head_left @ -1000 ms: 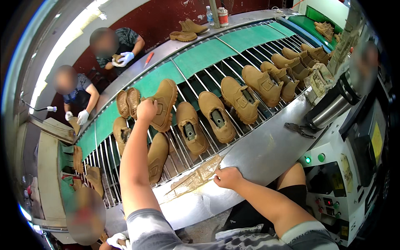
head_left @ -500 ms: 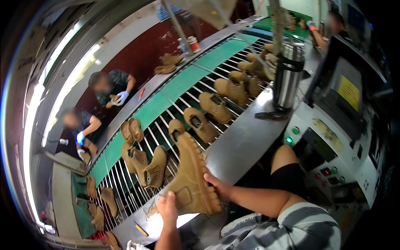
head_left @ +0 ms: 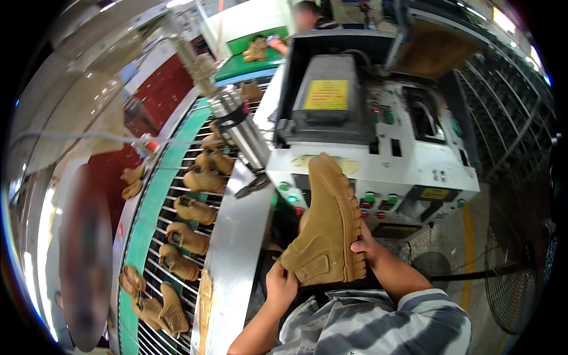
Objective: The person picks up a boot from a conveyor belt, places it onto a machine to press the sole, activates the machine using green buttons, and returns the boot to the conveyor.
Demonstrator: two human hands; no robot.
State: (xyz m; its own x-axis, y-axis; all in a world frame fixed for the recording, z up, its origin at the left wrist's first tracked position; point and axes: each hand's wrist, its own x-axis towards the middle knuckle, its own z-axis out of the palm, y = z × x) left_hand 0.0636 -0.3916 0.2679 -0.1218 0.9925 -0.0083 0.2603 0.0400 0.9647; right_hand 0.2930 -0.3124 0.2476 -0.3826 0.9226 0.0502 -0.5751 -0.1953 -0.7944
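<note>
Both hands grasp one tan boot point(head_left: 326, 228) at lower centre of the frame, its toe pointing up toward the machine point(head_left: 378, 139) behind it. The left hand point(head_left: 280, 285) grips the boot's ankle end from below; the right hand point(head_left: 368, 247) clasps the sole edge near the heel. To the left, more boots point(head_left: 192, 208) lie on the slatted conveyor point(head_left: 158, 201), beside a steel ledge point(head_left: 232, 248). A fan point(head_left: 520, 269) stands at lower right.
</note>
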